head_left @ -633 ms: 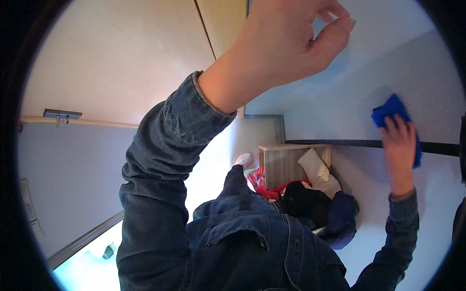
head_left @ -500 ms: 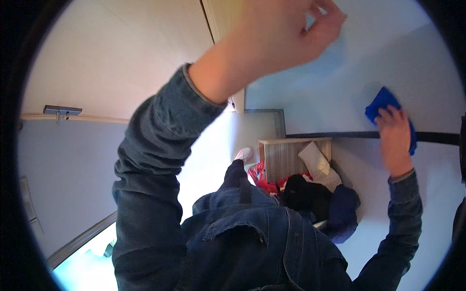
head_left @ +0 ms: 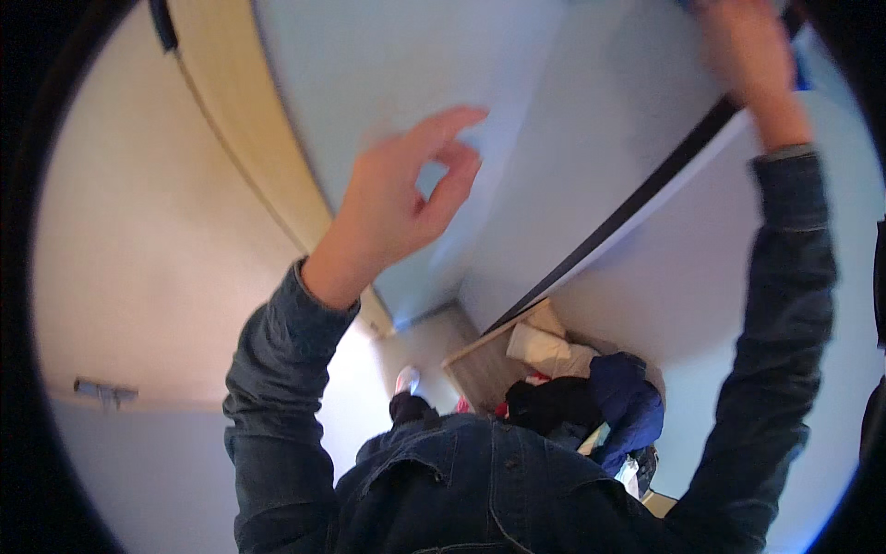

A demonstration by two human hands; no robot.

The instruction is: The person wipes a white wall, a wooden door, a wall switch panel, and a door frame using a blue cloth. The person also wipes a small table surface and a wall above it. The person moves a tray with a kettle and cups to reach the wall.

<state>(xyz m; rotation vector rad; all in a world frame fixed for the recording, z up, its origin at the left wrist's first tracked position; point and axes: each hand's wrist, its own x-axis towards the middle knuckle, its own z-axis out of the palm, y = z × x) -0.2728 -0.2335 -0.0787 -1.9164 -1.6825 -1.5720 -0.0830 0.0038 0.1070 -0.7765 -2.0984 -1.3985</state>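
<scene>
My left hand is raised in front of the pale blue wall. Its thumb and fingers curl apart with nothing between them, so it is open. At the upper right my right hand, smeared by motion, holds a blue cloth against the wall surface. Only small bits of the cloth show beside the hand and at the top edge; the rest is hidden or out of the picture. A dark strip runs along the wall up to just below that hand.
Below stands a wooden box beside a heap of clothes, with a dark blue garment, a black one and a cream one. A cream door with a metal handle is at the left.
My view has turned. The right hand has moved up to the picture's top with the blue cloth. The left hand now appears lower and further left.
</scene>
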